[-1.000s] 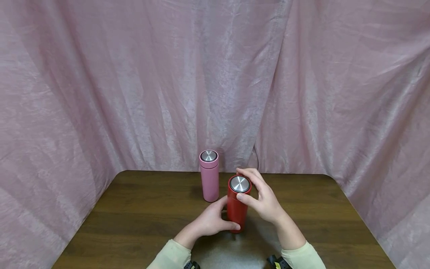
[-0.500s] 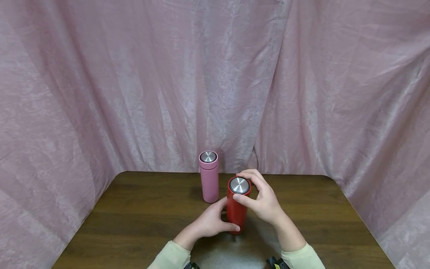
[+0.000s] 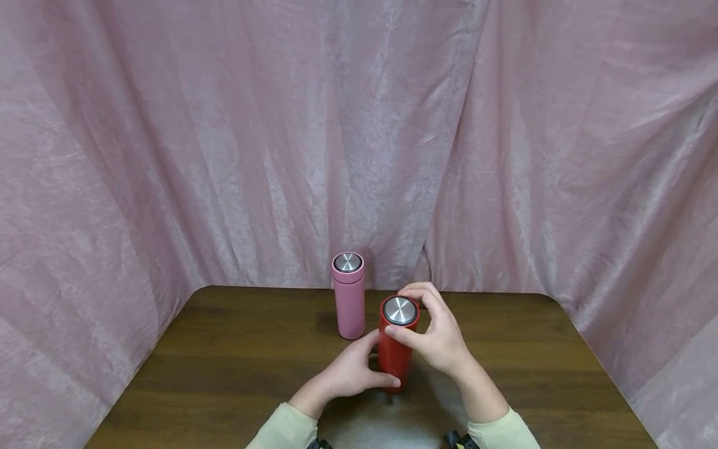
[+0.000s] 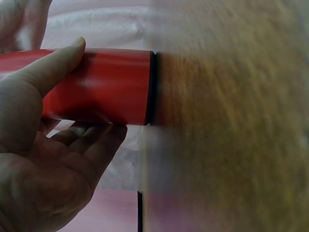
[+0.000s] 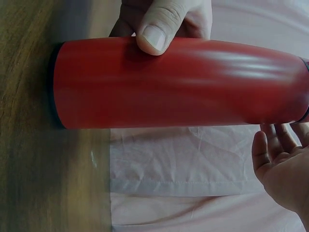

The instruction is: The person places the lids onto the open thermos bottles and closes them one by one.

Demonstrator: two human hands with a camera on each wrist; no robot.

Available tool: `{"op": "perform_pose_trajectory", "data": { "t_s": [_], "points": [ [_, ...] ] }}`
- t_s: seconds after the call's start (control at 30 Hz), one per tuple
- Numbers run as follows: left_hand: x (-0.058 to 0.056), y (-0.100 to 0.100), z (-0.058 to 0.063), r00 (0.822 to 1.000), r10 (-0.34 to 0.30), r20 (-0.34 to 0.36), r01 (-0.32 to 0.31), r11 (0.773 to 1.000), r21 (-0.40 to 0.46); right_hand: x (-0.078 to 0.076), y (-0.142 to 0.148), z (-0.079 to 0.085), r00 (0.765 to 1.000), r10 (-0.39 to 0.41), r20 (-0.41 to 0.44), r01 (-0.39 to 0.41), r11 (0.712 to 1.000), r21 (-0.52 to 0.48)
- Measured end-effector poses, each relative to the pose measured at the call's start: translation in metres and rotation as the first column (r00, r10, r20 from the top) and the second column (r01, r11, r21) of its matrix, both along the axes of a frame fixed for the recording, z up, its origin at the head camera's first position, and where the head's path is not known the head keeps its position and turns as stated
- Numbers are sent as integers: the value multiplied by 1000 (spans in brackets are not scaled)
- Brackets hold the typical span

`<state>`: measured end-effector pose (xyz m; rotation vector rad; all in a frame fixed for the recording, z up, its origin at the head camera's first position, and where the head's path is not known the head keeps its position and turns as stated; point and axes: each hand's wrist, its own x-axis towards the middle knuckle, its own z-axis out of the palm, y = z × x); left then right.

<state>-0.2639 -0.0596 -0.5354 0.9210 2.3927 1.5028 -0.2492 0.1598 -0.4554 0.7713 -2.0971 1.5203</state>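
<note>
A red thermos bottle (image 3: 396, 357) with a steel disc on its lid (image 3: 401, 310) stands upright on the table, right of centre. Low on its body my left hand (image 3: 349, 372) grips it from the left, thumb in front; in the left wrist view the fingers reach under the red bottle (image 4: 113, 87). My right hand (image 3: 445, 343) holds the lid from the right, thumb at the near side and fingers at the far side. The right wrist view shows the bottle's long red side (image 5: 183, 92), with the right hand (image 5: 289, 176) near its lid end.
A pink thermos bottle (image 3: 350, 308) with a similar steel-topped lid stands upright just behind and left of the red one. The brown wooden table (image 3: 235, 349) backs onto a pink velvety curtain (image 3: 269, 137). Both sleeves are pale green.
My right thumb has slid leftward round the near side of the lid, and its fingers have shifted slightly right at the far side. The left hand keeps its grip; the pink bottle stays put.
</note>
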Motion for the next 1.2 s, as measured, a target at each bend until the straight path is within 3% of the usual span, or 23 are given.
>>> {"op": "perform_pose_trajectory", "data": {
  "t_s": [0.23, 0.5, 0.7, 0.9, 1.2],
  "points": [
    [2, -1, 1, 1000, 0, 14, 0, 1000, 0, 1, -3, -1, 999, -46, 7, 46, 999, 1],
    [1, 0, 2, 1000, -3, -5, 3, 1000, -5, 1, 0, -1, 999, -43, 20, 42, 999, 34],
    [1, 0, 0, 1000, 8, -15, -8, 1000, -12, -1, 7, -2, 999, 47, -15, -45, 994, 96],
    [1, -1, 0, 1000, 9, -15, -9, 1000, -15, -2, 10, -3, 986, 167, -28, -164, 983, 86],
    [3, -1, 3, 1000, 10, 0, -10, 1000, -4, -4, 9, -2, 987, 151, -57, -146, 986, 85]
  ]
}}
